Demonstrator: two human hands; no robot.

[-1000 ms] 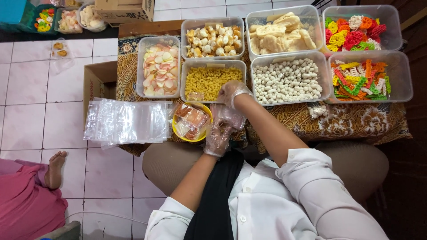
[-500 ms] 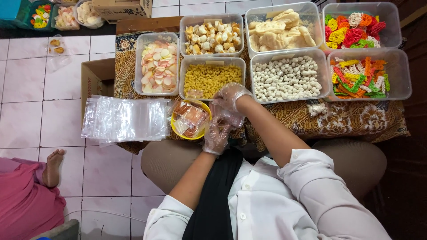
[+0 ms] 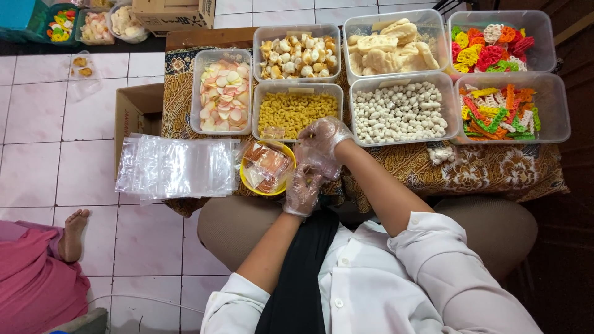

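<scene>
We are mid-packing — our left hand [image 3: 303, 192] pinches a small clear bag [image 3: 267, 167] over the yellow bowl [image 3: 249, 179]; our right hand [image 3: 323, 136] hovers half-curled, holding nothing visible — a stack of empty bags [image 3: 176, 167] waits.

Left hand [image 3: 303, 190], clear glove, holds small clear bag just beside yellow bowl [image 3: 267, 168] of wrapped snacks. Right hand [image 3: 323, 137], gloved, at bag mouth, near tub of yellow macaroni crackers [image 3: 297, 111]. Stack of clear plastic bags [image 3: 176, 167] left of bowl. Tub of white balls [image 3: 399, 111] right of hand. Patterned cloth [image 3: 495, 170] under tubs.
</scene>
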